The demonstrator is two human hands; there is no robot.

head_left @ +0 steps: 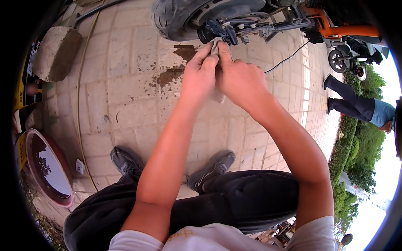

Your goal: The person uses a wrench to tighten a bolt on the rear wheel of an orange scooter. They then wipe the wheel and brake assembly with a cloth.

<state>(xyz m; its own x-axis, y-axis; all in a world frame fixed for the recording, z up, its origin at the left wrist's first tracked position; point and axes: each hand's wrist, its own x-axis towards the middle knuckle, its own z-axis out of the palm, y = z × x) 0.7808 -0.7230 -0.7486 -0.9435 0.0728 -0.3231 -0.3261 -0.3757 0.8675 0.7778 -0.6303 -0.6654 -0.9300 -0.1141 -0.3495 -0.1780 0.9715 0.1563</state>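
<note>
My left hand (199, 75) and my right hand (242, 79) meet at the top middle, with fingers closed on a crumpled greyish rag (216, 43). Thumbs and forefingers pinch it against or right beside a black part (221, 31) near the wheel hub; whether it touches cannot be made out. A pale bit of what looks like the same cloth shows below my right palm. Just beyond my hands is the black tyre (169, 19) of a two-wheeler, with a metal arm (284, 26) running right to its orange frame (351, 30).
Dark wet patches (171, 76) stain the paving left of my hands. At left are a stone block (56, 54), a yellow hose (78, 92) and a basin of water (69, 184). A black cable (289, 58) trails right. A person (356, 98) and a parked scooter (338, 60) are farther right.
</note>
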